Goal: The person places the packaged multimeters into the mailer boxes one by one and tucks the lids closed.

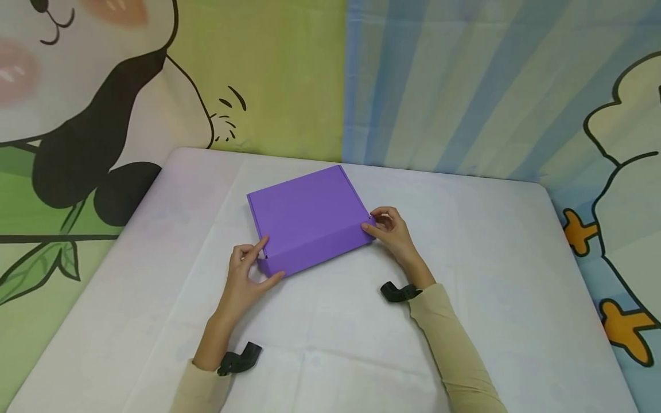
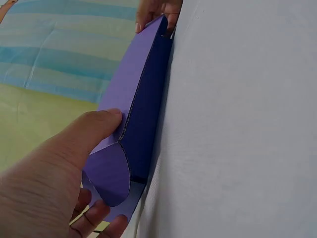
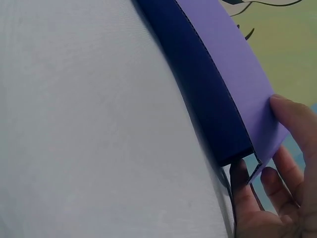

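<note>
A purple cardboard box (image 1: 307, 212) lies tilted slightly to the left on the table, its lid lowered. Its front flap (image 3: 242, 84) stands out from the darker front wall (image 2: 148, 109), with a gap between. At the left front corner my left hand (image 1: 244, 287) grips the box, thumb on the flap and other fingers around the side. In the left wrist view a rounded side tab (image 2: 111, 171) shows beside those fingers. My right hand (image 1: 396, 236) pinches the flap's right end, thumb in front and fingers behind. The box's inside is hidden.
A white cloth covers the table (image 1: 496, 275). Behind it hangs a printed backdrop (image 1: 289, 74) with cartoon animals and stripes. Each wrist carries a small black camera mount, the left mount (image 1: 240, 359) and the right mount (image 1: 400, 292).
</note>
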Tool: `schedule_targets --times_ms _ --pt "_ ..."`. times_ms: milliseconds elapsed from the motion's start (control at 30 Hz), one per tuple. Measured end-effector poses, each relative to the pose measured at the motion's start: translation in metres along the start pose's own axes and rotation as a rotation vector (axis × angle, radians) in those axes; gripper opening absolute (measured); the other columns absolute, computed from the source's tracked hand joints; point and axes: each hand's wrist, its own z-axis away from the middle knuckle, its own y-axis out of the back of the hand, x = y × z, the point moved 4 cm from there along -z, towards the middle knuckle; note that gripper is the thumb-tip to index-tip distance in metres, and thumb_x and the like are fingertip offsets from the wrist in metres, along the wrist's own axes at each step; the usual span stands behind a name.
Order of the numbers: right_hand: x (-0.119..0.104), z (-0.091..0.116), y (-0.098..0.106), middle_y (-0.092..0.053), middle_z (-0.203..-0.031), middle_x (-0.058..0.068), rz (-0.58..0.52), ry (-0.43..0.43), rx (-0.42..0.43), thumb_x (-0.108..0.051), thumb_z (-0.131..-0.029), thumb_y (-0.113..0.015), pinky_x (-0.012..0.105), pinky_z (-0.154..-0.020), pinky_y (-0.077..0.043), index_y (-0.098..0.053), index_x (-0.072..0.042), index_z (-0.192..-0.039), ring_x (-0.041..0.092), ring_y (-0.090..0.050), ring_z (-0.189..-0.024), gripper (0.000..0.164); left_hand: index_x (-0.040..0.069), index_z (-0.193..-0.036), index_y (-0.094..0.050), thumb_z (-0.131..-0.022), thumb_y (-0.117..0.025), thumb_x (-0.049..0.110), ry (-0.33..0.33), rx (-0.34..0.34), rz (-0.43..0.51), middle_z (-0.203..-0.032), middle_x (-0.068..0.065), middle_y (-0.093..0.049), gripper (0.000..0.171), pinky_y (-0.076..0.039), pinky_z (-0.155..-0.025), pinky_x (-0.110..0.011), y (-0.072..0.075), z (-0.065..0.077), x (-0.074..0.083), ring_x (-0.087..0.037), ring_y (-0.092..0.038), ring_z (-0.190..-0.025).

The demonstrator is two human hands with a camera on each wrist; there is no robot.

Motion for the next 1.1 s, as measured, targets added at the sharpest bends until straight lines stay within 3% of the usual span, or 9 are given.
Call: schedule_targets --times_ms 467,600,800,1100 --pt "-0.0046 0.0011 0.0024 -0.049 -0.116 0.018 0.100 0.022 0.002 -0.007 -0.082 -0.069 0.019 -0.082 -0.047 -0.049 0.008 -0.112 0.023 -0.050 -0.105 0.039 0.018 -0.140 -0.042 -0.066 -0.084 0.017 0.037 -0.051 0.033 -0.095 -0.007 -0.048 0.085 -0.046 -0.085 -0.036 -0.0007 0.0009 -0.0016 -0.019 -0.055 -0.090" --pt "-0.0055 0.0010 0.0014 -0.055 -0.104 0.012 0.135 0.028 -0.003 -0.009 -0.082 -0.070 0.018 -0.073 -0.048 -0.052 0.007 -0.111 0.016 -0.054 -0.092 0.037 0.020 -0.140 -0.042 -0.066 -0.084 0.018 0.048 -0.055 0.050 -0.092 -0.006 -0.049 0.085 -0.046 -0.085 -0.034 0.0002 0.0018 -0.0025 -0.018 -0.055 -0.089" --pt "-0.0026 0.0011 0.0013 -0.058 -0.074 0.006 0.081 0.023 -0.030 -0.007 -0.083 -0.068 0.022 -0.049 -0.045 -0.053 0.009 -0.101 0.011 -0.051 -0.057 0.028 0.020 -0.140 -0.041 -0.067 -0.083 0.016 0.053 -0.069 0.066 -0.092 -0.001 -0.049 0.084 -0.044 -0.083 -0.028 0.0011 0.0022 -0.0018 -0.016 -0.054 -0.088" --pt "-0.0001 0.0026 0.0056 -0.063 -0.069 0.003 0.052 -0.047 -0.047 -0.015 -0.082 -0.070 0.023 -0.041 -0.044 -0.057 0.001 -0.092 0.012 -0.050 -0.047 0.023 0.019 -0.141 -0.041 -0.072 -0.080 0.014 0.132 -0.103 0.214 -0.096 -0.010 -0.049 0.080 -0.047 -0.089 -0.037 0.0022 0.0042 -0.0033 -0.021 -0.055 -0.091"
